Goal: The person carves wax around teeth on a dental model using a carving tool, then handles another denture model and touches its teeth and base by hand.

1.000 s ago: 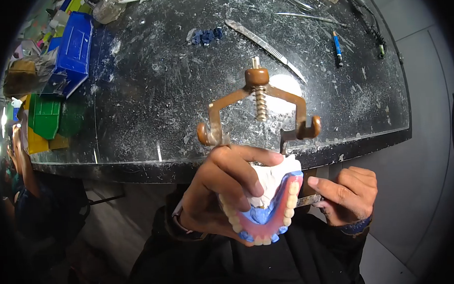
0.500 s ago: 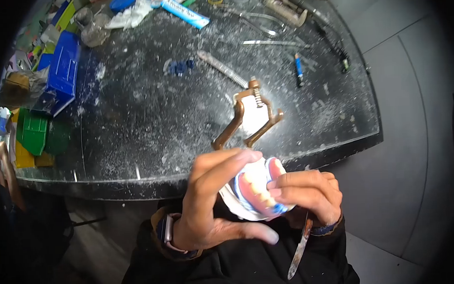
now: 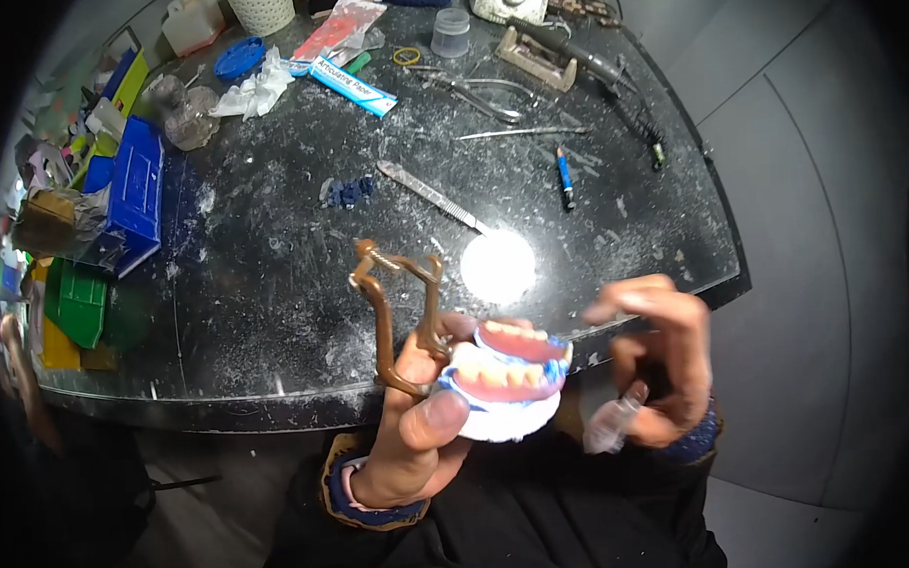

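My left hand [image 3: 429, 415] is closed around a dental plaster model [image 3: 509, 422] near the table's front edge, thumb on its near left side. Pink dentures with pale teeth [image 3: 503, 377] sit on the model, upper and lower parts slightly apart, with blue marks at the right end. A brown articulator frame [image 3: 379, 327] with a spring rises from the model's left side. Apart from the model, my right hand [image 3: 672, 351] is raised at the right, fingers bent and blurred. A shiny, smeared knife blade [image 3: 612, 426] projects below its fingers; the handle is hidden.
A scalpel handle [image 3: 431, 195], dark blue scraps [image 3: 348, 193], a blue pencil-like tool [image 3: 566, 180] and pliers [image 3: 478, 98] lie on the dusty black table [image 3: 265, 291]. An articulating paper packet [image 3: 353, 85] is farther back. Blue [image 3: 136, 195] and green bins [image 3: 78, 297] stand left.
My left hand has turned the model so the teeth face me and the articulator frame swings left. My right hand has come off the dentures and moved right. The view has tilted up.
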`<state>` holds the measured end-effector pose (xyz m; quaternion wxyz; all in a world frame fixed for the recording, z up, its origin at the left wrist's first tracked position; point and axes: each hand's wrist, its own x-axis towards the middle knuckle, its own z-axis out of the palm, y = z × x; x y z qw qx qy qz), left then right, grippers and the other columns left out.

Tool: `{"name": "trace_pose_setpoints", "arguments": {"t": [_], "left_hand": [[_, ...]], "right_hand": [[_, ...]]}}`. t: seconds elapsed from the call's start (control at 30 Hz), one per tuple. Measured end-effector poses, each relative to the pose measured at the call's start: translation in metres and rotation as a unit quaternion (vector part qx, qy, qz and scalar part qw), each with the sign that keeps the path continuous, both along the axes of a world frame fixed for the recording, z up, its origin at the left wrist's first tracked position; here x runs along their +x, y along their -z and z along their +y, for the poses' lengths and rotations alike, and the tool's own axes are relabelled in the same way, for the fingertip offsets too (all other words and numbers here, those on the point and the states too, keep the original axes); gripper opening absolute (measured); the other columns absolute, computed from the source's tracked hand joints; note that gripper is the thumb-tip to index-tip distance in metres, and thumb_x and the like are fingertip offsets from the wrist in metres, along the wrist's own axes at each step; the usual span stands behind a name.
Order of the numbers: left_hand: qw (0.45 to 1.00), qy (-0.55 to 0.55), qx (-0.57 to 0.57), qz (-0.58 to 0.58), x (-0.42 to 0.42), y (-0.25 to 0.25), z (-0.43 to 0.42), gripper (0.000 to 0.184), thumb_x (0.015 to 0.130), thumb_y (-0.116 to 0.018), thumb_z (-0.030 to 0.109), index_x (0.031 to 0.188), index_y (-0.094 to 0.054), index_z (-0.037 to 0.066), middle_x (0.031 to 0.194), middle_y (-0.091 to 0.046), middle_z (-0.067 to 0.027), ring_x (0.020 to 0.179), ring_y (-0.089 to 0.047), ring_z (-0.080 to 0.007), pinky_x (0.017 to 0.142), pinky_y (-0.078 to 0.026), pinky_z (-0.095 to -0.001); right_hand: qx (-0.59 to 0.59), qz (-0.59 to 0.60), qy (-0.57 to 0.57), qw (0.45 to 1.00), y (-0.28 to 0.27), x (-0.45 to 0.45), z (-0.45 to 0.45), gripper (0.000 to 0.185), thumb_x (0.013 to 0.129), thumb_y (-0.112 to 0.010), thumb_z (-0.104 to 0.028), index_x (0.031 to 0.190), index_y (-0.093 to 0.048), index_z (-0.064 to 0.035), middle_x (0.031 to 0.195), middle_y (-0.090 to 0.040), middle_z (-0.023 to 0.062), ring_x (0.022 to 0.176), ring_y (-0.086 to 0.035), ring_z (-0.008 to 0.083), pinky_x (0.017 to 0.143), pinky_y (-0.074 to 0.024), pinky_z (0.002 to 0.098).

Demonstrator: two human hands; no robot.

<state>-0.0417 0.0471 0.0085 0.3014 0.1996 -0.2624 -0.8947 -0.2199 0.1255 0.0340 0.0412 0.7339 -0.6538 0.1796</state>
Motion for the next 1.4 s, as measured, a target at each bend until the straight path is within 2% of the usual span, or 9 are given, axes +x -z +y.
{"name": "trace_pose_setpoints", "arguments": {"t": [0.07,0.17,0.27,0.77,0.97,1.07,1.17,1.27,1.4], "left_hand": [[0.998,-0.053,-0.003,-0.014,-0.001,0.006,0.002,0.07,0.069,-0.072,0.046,0.118,-0.042,0.007,0.121,-0.047,-0.0208,0.113,-0.051,-0.0341,0.096,-0.044,-0.047],[0.994,-0.041,0.035,0.094,0.004,0.017,-0.004,0.051,0.075,-0.063,0.014,0.118,-0.037,0.008,0.125,-0.045,-0.0219,0.119,-0.048,-0.0353,0.101,-0.041,-0.048],[0.998,-0.061,-0.005,-0.019,-0.001,0.01,-0.002,0.062,0.067,-0.073,0.037,0.114,-0.043,0.009,0.121,-0.046,-0.0197,0.113,-0.051,-0.0344,0.097,-0.044,-0.0468],[0.984,-0.109,-0.14,0.032,-0.01,0.028,0.001,0.062,0.07,-0.072,0.011,0.113,-0.028,0.009,0.12,-0.042,-0.0218,0.113,-0.051,-0.0335,0.095,-0.047,-0.0455],[0.979,-0.149,-0.133,0.046,-0.013,0.031,0.003,0.064,0.072,-0.074,0.012,0.114,-0.026,0.009,0.122,-0.039,-0.0199,0.112,-0.052,-0.0303,0.094,-0.046,-0.0426],[0.967,-0.177,-0.148,-0.112,-0.017,0.021,0.007,0.068,0.06,-0.073,0.035,0.113,-0.036,0.013,0.123,-0.039,-0.0161,0.113,-0.046,-0.0276,0.097,-0.039,-0.0414],[0.961,-0.202,-0.152,-0.113,-0.017,0.024,0.009,0.069,0.061,-0.072,0.037,0.114,-0.036,0.012,0.123,-0.039,-0.0167,0.113,-0.046,-0.0277,0.097,-0.039,-0.0414],[0.965,-0.205,-0.157,0.035,-0.015,0.035,0.005,0.068,0.07,-0.075,0.016,0.118,-0.027,0.011,0.124,-0.038,-0.018,0.116,-0.048,-0.0305,0.097,-0.043,-0.0444],[0.964,-0.218,-0.146,0.038,-0.013,0.036,0.005,0.067,0.069,-0.074,0.016,0.118,-0.029,0.012,0.125,-0.038,-0.0174,0.117,-0.047,-0.031,0.097,-0.043,-0.0455]], "right_hand": [[0.002,-0.019,0.001,1.0,-0.005,-0.003,0.007,0.04,0.06,-0.072,-0.005,0.098,-0.071,-0.0157,0.055,-0.046,0.0007,0.043,-0.045,0.0106,0.039,-0.0351,0.0229],[0.008,-0.041,0.005,0.999,-0.014,0.007,0.018,0.04,0.06,-0.071,-0.005,0.098,-0.071,-0.0159,0.055,-0.047,0.0008,0.043,-0.046,0.0107,0.039,-0.0355,0.0228],[0.01,-0.054,0.016,0.998,-0.024,0.009,0.022,0.04,0.06,-0.071,-0.004,0.097,-0.071,-0.0161,0.056,-0.048,0.0009,0.043,-0.046,0.0107,0.039,-0.036,0.0226],[0.012,-0.086,0.029,0.996,-0.03,0.014,0.021,0.039,0.06,-0.069,-0.001,0.095,-0.072,-0.017,0.058,-0.053,0.0014,0.045,-0.049,0.0109,0.04,-0.0381,0.0217],[-0.04,-0.108,0.035,0.993,-0.009,0.03,0.021,0.042,0.06,-0.068,0.004,0.099,-0.07,-0.0115,0.063,-0.055,0.004,0.047,-0.05,0.0125,0.041,-0.0395,0.0225],[-0.039,-0.107,0.04,0.993,-0.009,0.03,0.02,0.043,0.059,-0.069,0.003,0.099,-0.07,-0.0124,0.062,-0.055,0.0033,0.047,-0.05,0.0121,0.041,-0.0393,0.0223],[-0.042,-0.108,0.046,0.992,-0.009,0.03,0.018,0.044,0.058,-0.069,0.002,0.099,-0.07,-0.0133,0.062,-0.054,0.0026,0.046,-0.05,0.0117,0.041,-0.0391,0.0221],[-0.044,-0.106,0.051,0.992,-0.009,0.03,0.016,0.045,0.057,-0.07,0.001,0.099,-0.07,-0.0142,0.061,-0.053,0.002,0.046,-0.05,0.0112,0.041,-0.0389,0.0218],[-0.043,-0.105,0.059,0.992,-0.009,0.031,0.017,0.047,0.056,-0.071,0.0,0.1,-0.07,-0.0153,0.06,-0.053,0.001,0.046,-0.05,0.0107,0.041,-0.0387,0.0215]]}}
